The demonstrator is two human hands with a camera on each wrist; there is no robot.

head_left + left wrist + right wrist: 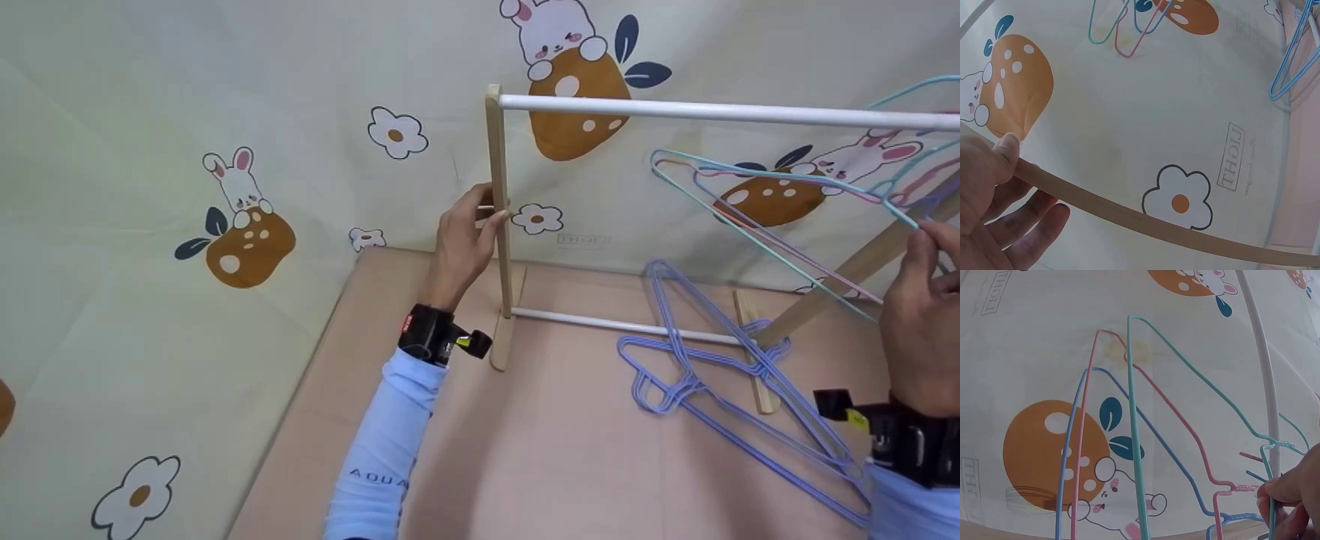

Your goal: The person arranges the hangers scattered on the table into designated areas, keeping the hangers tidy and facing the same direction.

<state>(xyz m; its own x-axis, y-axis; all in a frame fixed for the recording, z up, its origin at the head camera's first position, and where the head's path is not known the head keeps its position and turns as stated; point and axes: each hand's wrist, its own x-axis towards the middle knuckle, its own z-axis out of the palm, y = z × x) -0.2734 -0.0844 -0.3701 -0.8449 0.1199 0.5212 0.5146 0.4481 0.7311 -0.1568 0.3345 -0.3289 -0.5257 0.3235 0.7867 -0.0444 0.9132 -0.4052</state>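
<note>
My left hand [463,244] pinches the upright wooden post [498,172] of a clothes rack. In the left wrist view, the thumb lies against that post and the other fingers are behind it, loosely bent. My right hand [926,322] pinches the wire of a mint-green hanger [1199,379] by its hook end. Beside the green one hang a pink hanger [1171,399] and a blue hanger [1159,447], apart from my fingertips. The rack's white top rail [675,110] passes above them; their hook ends are partly hidden by the right hand.
Several blue-purple hangers [727,401] lie tangled on the pink surface [585,450], partly over the rack's white lower bar [600,321]. A slanting wooden post [847,281] stands at the right. Rabbit-patterned sheeting [315,97] covers the walls.
</note>
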